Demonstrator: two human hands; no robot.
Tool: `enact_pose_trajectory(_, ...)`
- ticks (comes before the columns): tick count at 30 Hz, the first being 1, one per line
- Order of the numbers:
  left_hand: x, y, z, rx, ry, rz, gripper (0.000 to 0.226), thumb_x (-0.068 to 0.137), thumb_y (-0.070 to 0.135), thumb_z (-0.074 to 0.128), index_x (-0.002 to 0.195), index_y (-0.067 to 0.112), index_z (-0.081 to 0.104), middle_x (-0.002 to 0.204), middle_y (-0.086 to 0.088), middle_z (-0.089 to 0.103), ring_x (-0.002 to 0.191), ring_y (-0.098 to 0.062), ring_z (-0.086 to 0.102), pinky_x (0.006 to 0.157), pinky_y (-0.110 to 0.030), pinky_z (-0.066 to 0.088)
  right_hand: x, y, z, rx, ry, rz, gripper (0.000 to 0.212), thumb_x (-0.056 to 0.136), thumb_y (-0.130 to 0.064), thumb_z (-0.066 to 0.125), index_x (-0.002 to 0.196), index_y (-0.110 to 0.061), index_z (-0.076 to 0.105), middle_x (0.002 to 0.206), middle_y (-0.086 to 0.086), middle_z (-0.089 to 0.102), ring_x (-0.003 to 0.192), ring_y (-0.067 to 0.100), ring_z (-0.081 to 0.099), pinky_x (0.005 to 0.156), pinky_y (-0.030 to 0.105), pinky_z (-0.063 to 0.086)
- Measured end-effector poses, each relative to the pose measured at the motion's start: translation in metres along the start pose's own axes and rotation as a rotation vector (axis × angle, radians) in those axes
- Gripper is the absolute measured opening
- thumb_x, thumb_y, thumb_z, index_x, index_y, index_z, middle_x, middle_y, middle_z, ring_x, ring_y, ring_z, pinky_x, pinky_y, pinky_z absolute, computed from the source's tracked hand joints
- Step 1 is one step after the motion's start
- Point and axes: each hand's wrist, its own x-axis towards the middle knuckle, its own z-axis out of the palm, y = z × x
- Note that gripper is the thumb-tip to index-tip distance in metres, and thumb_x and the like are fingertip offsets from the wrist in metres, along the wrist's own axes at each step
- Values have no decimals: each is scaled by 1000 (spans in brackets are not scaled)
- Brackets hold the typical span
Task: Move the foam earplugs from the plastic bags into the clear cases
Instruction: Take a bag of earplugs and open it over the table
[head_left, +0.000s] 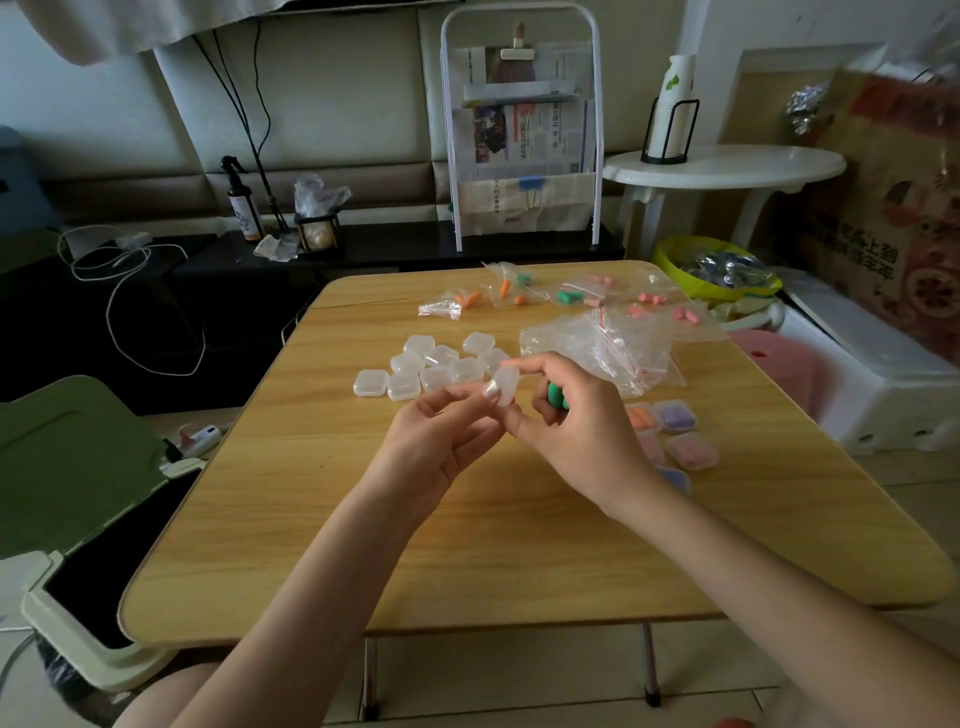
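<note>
Item: clear case (503, 385), held above the table (467, 545) between both hands. Left hand (441, 441) pinches its lower edge with fingertips; right hand (566, 421) pinches its upper edge while green earplugs (555, 397) sit tucked under its curled fingers.

Stock: empty cases (426, 366) clustered just beyond the hands; filled cases (675, 431) partly hidden behind the right hand; empty bags (608, 348) heaped; bagged earplugs (524, 291) along the far edge.

Risks: the right hand does two jobs, so prying the lid likely loosens the earplugs, which may drop and roll. A sudden snap could flick the case away.
</note>
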Motion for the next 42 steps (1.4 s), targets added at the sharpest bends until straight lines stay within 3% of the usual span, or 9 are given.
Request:
enact_pose_trajectory(8,1,0,0,-264,-110,-94,27,80,11,64,105,0,64,94,-11,70,80,-14,69,75,-21,57,4,0,-5,185,-104,97,33,85,-16,70,113,-22,55,63,4,41,57,6,39,56,16,36)
enact_pose_trajectory(12,2,2,-3,-373,-209,-198,49,60,20,87,103,1,70,111,-22,66,94,-24,69,73,-25,58,10,1,-12,354,-237,129,40,86,-17,68,122,-33,59,67,4,38,60,4,39,62,14,37)
enact_pose_trajectory(18,5,2,-6,-293,-190,-156,71,49,18,93,115,12,70,110,-17,68,92,-24,70,73,-28,58,10,6,-20,106,-236,75,50,90,-23,64,132,-46,48,67,4,33,59,12,31,58,22,32)
enact_pose_trajectory(22,6,-2,-3,-310,-168,-152,65,75,5,71,135,-4,46,126,-26,57,101,-26,67,83,-30,57,6,6,-17,-68,-102,50,44,82,-35,70,125,-33,59,55,-10,32,50,6,33,52,19,30)
enact_pose_trajectory(26,6,-3,1,-271,-146,-179,39,81,9,60,118,-2,60,118,-25,62,96,-24,69,86,-29,55,5,5,-16,-228,-82,7,37,82,-43,68,115,-28,67,50,-12,33,47,5,41,52,18,29)
enact_pose_trajectory(31,6,-4,1,-238,-75,-211,33,77,12,63,107,-1,63,102,-24,66,85,-24,71,76,-27,58,2,-3,-17,-518,-118,-198,38,89,-41,58,120,-21,66,50,-23,38,44,-7,39,47,10,22)
enact_pose_trajectory(35,4,-6,3,-218,-21,-236,31,74,12,65,101,-2,64,86,-17,70,70,-19,72,59,-22,58,0,1,-11,-693,-163,-314,46,91,-35,37,115,-10,67,54,-7,61,44,11,57,38,19,35)
enact_pose_trajectory(39,5,-3,2,-209,-11,-239,38,72,11,65,107,-3,62,92,-24,69,77,-24,72,70,-26,59,3,8,-14,-693,-143,-295,40,94,-25,34,113,-9,66,51,-5,57,40,14,52,35,24,39)
enact_pose_trajectory(42,0,0,0,-184,-113,-275,41,79,10,64,117,-6,58,108,-30,62,93,-30,70,79,-30,57,10,13,-21,-539,-95,-137,31,101,-22,36,108,-13,65,48,-13,41,39,7,39,39,23,27)
